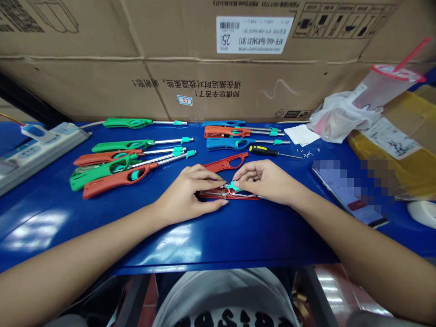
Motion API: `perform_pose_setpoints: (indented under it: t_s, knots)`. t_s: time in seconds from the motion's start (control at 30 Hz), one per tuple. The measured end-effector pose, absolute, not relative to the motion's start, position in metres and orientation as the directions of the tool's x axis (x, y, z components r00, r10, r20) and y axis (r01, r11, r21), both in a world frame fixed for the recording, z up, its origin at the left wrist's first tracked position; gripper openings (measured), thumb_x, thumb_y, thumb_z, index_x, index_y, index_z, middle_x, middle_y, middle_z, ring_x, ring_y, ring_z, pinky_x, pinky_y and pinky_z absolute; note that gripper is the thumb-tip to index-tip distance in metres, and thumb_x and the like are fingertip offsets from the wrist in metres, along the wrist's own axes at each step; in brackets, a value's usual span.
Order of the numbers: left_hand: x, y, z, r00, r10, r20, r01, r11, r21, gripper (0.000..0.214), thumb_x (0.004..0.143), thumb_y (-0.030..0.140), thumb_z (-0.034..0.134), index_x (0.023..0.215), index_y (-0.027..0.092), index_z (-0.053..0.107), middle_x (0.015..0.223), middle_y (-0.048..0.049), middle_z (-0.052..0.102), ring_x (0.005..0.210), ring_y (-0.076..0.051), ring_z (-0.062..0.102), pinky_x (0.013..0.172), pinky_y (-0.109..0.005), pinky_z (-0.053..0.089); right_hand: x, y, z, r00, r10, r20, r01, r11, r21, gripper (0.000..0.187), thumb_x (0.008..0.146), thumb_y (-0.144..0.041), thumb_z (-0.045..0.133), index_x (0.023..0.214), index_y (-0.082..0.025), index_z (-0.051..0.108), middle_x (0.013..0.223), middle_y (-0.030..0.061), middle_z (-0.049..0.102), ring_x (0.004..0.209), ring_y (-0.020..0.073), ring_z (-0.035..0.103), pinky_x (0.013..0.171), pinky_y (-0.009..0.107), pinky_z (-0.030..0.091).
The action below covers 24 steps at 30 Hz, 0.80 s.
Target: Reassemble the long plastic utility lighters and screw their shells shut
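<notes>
On the blue table before me lies an opened red lighter body (238, 197), its inner parts and a pale wire showing. My left hand (190, 193) is wrapped around the left end of it, thumb below and fingers above. Between the thumb and fingers of my right hand (264, 181) is a small teal trigger piece (235, 185), just above the body. The left fingertips reach close to this piece; whether they touch it I cannot tell. Behind my hands rests the other red half shell (228, 162), partly covered by the left fingers.
Several long lighters (119, 177) lie at the left, more (228, 144) at the back. A yellow-black screwdriver (264, 150) lies behind my right hand. Rightward are a phone (340, 190), a bagged drink cup (381, 88) and a yellow package (402, 170). A power strip (37, 152) and cardboard (190, 68) border the table.
</notes>
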<state>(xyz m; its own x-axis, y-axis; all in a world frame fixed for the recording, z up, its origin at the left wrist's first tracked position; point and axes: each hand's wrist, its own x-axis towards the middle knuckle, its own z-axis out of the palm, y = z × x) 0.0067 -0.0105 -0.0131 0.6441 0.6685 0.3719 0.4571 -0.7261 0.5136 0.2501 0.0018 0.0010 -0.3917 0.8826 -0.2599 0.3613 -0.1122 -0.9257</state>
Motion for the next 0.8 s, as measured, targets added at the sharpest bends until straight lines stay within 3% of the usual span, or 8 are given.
perform_pose_setpoints:
  t_s: [0.1, 0.27, 0.8]
  knots:
    - [0.0051, -0.0108, -0.0134, 0.682, 0.660, 0.316, 0.493, -0.733, 0.469, 0.041, 0.085, 0.041, 0.081, 0.120, 0.022, 0.075, 0.116, -0.0074, 0.073, 0.103, -0.024, 0.065, 0.093, -0.040, 0.045, 0.2526, 0.0026, 0.0025, -0.383, 0.885, -0.265, 0.372, -0.114, -0.921, 0.019, 0.071, -0.023, 0.079, 0.085, -0.016, 0.070, 0.068, -0.0016, 0.066, 0.061, 0.0095, 0.059, 0.057, 0.021, 0.045]
    - [0.0028, -0.0104, -0.0171, 0.712, 0.643, 0.282, 0.488, -0.742, 0.459, 0.034, 0.096, 0.031, 0.069, 0.128, 0.023, 0.071, 0.117, -0.0077, 0.069, 0.106, -0.022, 0.063, 0.092, -0.038, 0.043, 0.2548, 0.0021, 0.0063, -0.382, 0.882, -0.275, 0.380, -0.121, -0.917, 0.019, 0.071, -0.024, 0.080, 0.085, -0.016, 0.069, 0.066, -0.0018, 0.066, 0.058, 0.0092, 0.058, 0.055, 0.021, 0.044]
    - [0.0047, -0.0109, -0.0148, 0.773, 0.595, 0.221, 0.507, -0.788, 0.348, 0.035, 0.105, 0.033, 0.054, 0.137, 0.023, 0.064, 0.122, -0.0100, 0.064, 0.109, -0.023, 0.057, 0.090, -0.037, 0.040, 0.2543, 0.0033, 0.0018, -0.364, 0.903, -0.227, 0.481, -0.026, -0.876, 0.009, 0.073, -0.019, 0.073, 0.081, -0.016, 0.070, 0.065, -0.0012, 0.065, 0.061, 0.0110, 0.059, 0.059, 0.023, 0.047]
